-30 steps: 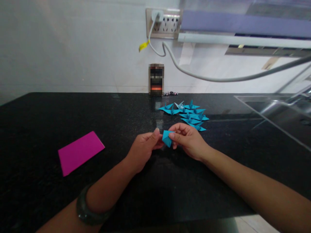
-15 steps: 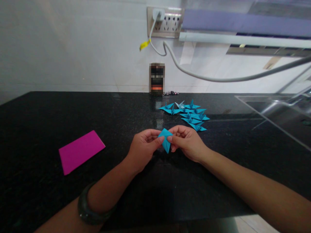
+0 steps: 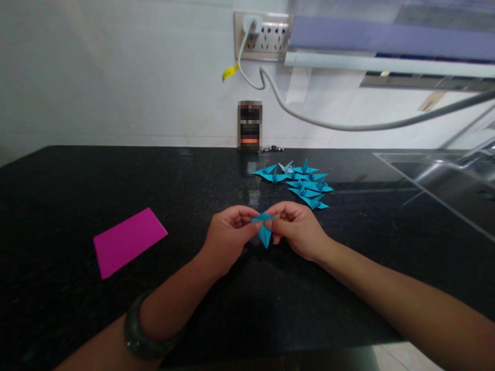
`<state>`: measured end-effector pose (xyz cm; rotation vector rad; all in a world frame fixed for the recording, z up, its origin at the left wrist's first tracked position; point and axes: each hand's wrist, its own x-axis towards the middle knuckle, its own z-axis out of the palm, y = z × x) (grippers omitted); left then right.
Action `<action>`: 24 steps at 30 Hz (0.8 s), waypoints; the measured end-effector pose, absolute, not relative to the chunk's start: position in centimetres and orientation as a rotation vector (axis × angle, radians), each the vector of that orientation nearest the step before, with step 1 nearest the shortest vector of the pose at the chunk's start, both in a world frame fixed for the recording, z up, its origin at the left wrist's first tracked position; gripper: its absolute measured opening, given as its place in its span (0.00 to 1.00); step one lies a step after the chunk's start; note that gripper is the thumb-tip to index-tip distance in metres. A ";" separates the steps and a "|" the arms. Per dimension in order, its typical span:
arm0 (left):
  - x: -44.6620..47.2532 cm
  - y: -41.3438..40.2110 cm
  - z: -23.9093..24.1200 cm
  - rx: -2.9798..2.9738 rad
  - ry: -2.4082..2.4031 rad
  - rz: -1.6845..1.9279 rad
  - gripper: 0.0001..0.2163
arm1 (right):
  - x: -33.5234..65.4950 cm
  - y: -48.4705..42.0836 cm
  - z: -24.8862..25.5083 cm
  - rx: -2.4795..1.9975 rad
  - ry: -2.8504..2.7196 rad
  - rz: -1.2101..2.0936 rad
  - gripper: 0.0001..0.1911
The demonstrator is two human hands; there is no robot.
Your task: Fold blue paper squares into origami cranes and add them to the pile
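Observation:
A small folded piece of blue origami paper (image 3: 265, 236) is held between both hands above the dark counter, one point facing me. My left hand (image 3: 231, 232) pinches its left side, thumb on top and fingers behind. On the other side my right hand (image 3: 297, 228) grips the right edge in the same way, with the thumb tips close together over the middle. The fingers under the paper are partly hidden. Just beyond my right hand, several blue folded paper cranes (image 3: 305, 191) stand grouped on the counter, a paler crane (image 3: 286, 167) among them.
A magenta rectangle of paper (image 3: 129, 242) lies at left on the black counter (image 3: 201, 180). A blurred upright phone-like object (image 3: 250, 126) leans on the wall, a beaded strand (image 3: 273, 149) beside it. A sink (image 3: 436, 175) lies right; a cable (image 3: 328, 123) hangs above.
The paper's top corner has tipped down and its lower point has shifted slightly towards me. My right hand has dropped a touch; both hands keep their pinch.

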<state>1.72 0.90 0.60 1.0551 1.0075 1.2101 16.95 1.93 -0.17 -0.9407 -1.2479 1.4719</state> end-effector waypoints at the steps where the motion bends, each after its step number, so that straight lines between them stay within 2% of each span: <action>1: 1.7 0.9 0.6 1.052 1.008 1.211 0.06 | 16.9 1.9 -0.2 -0.950 -1.253 1.457 0.07; 6: 1.6 0.9 0.5 1.039 1.002 1.183 0.04 | 16.8 1.7 -0.1 -0.933 -1.256 1.442 0.02; 9: 1.5 1.0 0.5 0.990 0.966 1.137 0.07 | 17.0 1.8 0.1 -0.923 -1.294 1.417 0.02; 17: 1.4 1.1 0.9 1.087 1.040 1.005 0.10 | 18.0 2.1 0.5 -0.876 -1.625 1.109 0.04; 21: 1.3 1.1 0.9 1.192 1.086 1.028 0.09 | 17.8 1.9 0.5 -0.898 -1.570 1.208 0.03; 24: 1.1 1.2 0.7 1.281 1.148 1.081 0.08 | 17.6 1.9 0.5 -0.982 -1.484 1.303 0.10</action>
